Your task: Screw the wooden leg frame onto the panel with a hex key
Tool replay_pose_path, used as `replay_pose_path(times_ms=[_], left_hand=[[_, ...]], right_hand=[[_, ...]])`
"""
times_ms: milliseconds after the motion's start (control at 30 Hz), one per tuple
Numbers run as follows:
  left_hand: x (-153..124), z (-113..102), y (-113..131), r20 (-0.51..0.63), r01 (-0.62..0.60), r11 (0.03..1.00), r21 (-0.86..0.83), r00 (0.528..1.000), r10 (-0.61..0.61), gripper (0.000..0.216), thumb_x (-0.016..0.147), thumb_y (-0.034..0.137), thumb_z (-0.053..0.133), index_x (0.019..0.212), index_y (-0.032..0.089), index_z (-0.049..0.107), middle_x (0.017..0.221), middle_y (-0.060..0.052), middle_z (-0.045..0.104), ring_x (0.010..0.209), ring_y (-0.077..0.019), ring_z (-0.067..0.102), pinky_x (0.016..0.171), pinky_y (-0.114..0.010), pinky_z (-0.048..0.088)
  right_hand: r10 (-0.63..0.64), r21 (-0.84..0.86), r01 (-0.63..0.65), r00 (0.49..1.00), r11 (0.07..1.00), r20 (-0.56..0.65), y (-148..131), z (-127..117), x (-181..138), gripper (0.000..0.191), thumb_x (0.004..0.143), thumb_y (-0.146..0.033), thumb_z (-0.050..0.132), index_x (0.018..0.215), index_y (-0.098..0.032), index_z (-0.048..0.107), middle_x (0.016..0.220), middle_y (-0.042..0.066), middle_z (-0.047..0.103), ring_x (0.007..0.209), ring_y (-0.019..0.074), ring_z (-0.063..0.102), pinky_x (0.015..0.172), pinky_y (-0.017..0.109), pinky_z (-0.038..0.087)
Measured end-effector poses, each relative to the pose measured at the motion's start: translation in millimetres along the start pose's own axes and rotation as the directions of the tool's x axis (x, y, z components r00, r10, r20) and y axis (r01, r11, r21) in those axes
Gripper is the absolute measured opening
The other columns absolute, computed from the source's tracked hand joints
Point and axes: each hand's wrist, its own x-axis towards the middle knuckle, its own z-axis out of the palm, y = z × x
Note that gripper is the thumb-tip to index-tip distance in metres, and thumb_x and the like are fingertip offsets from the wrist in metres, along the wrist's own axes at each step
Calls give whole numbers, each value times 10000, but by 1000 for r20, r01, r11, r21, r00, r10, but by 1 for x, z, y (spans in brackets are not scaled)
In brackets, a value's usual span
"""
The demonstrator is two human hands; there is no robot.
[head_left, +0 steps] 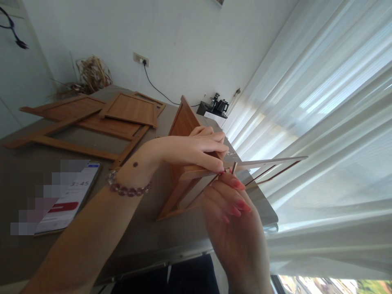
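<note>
My left hand (192, 149), with a bead bracelet on the wrist, lies over the top edge of an upright wooden panel assembly (183, 122), its fingers closed on the wooden rail. My right hand (232, 220) comes up from below with its fingertips pinched on a small metal pin (234, 167) that stands at the rail's edge. A thin wooden strip (275, 161) runs out to the right from the assembly toward the curtain.
Several flat wooden panels and frames (128, 108) lie on the grey table (147, 232) at the back left. A phone (72, 200) showing a timer lies near my left forearm. A kettle set (219, 105) stands at the far corner. White curtains (321, 122) hang on the right.
</note>
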Motion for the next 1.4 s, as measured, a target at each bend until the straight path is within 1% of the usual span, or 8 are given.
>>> replay_pose_path(times_ms=[133,267,433,567,733,867,1133,1400], left_hand=[[0,0,-3,10,-17,1000,1,1000,17,379,885,543,471,737,203,394,878,2,369,922,-216,367,904,-366,267],[0,-1,-1,12,-2,1000,-6,1000,2,382,886,551,470,744,202,408,887,2,367,940,-219,365,917,-362,259],[0,-2,2,23,-2,1000,-11,1000,3,382,872,561,476,746,205,414,871,7,370,919,-214,356,913,-359,251],[0,-2,1,19,-6,1000,3,1000,6,363,879,551,482,759,211,442,870,8,381,921,-215,361,912,-357,247],[0,-1,0,2,-7,1000,9,1000,7,338,871,524,508,759,210,452,865,8,390,913,-213,366,887,-350,256],[1,0,1,-2,8,1000,-3,1000,-8,327,862,509,523,751,209,457,871,8,393,920,-210,368,880,-343,260],[-1,-1,3,8,11,1000,-18,1000,-11,358,870,548,507,764,211,453,870,10,379,922,-210,364,908,-346,250],[1,-2,2,-2,-8,1000,29,1000,9,347,873,530,502,752,206,468,882,-4,391,923,-220,364,862,-344,267]], right_hand=[[76,153,-92,991,984,112,0,-6,-1,313,995,-246,436,698,-185,512,481,-116,185,417,54,126,423,108,264],[-49,-409,77,996,909,77,2,-29,7,482,976,-504,417,648,-182,563,413,-80,313,382,54,248,415,179,254],[-412,-932,284,895,225,173,-10,-49,11,563,996,-508,345,592,-176,553,474,-24,468,456,80,437,476,235,319],[-437,-848,424,728,-317,528,-24,-53,10,374,1010,-319,368,709,-187,548,584,-22,504,549,89,471,551,240,351],[-349,-636,416,580,-650,736,-30,-47,14,257,937,-182,513,689,-198,449,588,-32,453,551,91,405,545,247,302],[-317,-592,396,571,-702,758,-32,-43,15,304,929,-141,504,633,-198,463,533,-22,445,546,109,412,561,273,302],[-466,-745,294,629,-598,622,-26,-37,10,403,936,-204,506,533,-198,496,489,-31,451,477,84,397,522,269,300],[-443,-617,342,466,-708,766,-27,-42,13,381,866,-151,598,541,-206,406,497,-35,418,512,97,361,546,287,298]])
